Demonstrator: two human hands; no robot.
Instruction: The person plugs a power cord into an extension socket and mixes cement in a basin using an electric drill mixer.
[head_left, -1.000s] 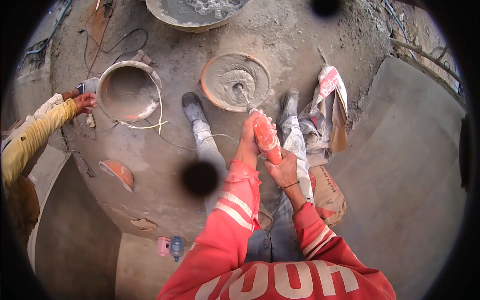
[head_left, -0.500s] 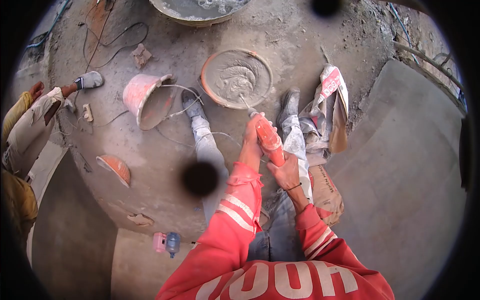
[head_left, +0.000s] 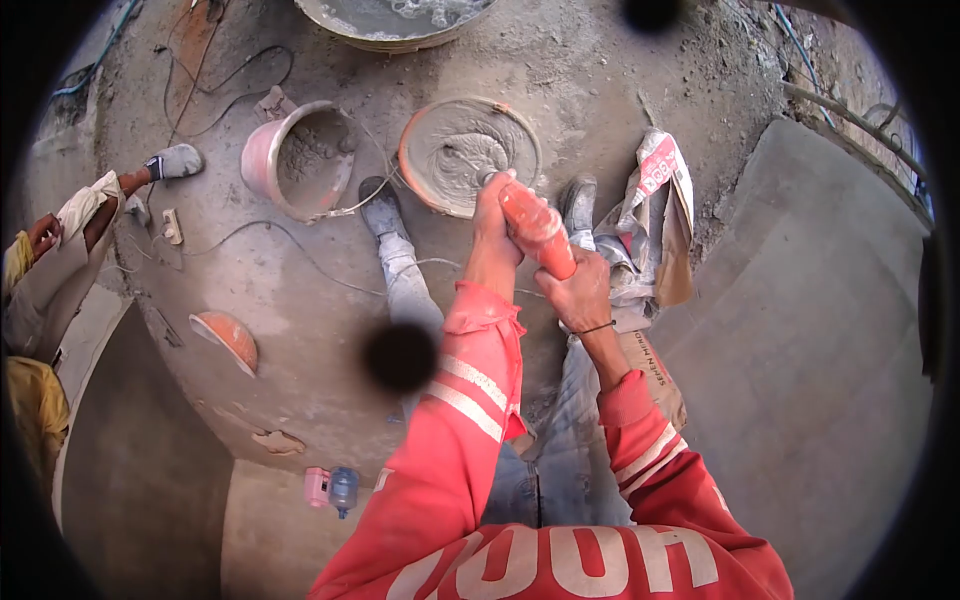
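Both hands grip an orange power mixer (head_left: 537, 232) held at a slant over a round bucket of wet grey mortar (head_left: 440, 135). My left hand (head_left: 493, 222) wraps around the front end of the tool, near its shaft. At the rear, my right hand (head_left: 580, 287) is closed around the orange body. The tool's front end hangs over the lower right of the mortar, and most of its shaft is hidden behind my left hand. Swirled ridges mark the mortar's surface. My shoes stand on either side, below the bucket.
A second bucket (head_left: 265, 165) with grey residue inside sits to the left. Power cord (head_left: 305, 257) crosses the floor. A large basin (head_left: 400, 42) stands ahead; a torn cement sack (head_left: 660, 180) lies right. An orange bowl (head_left: 235, 340) lies left, near another person's legs (head_left: 75, 240).
My hands and the mixer have moved forward and slightly left, closer over the mortar. The second bucket has turned more upright, its opening now facing up. The other person's hand and leg have shifted.
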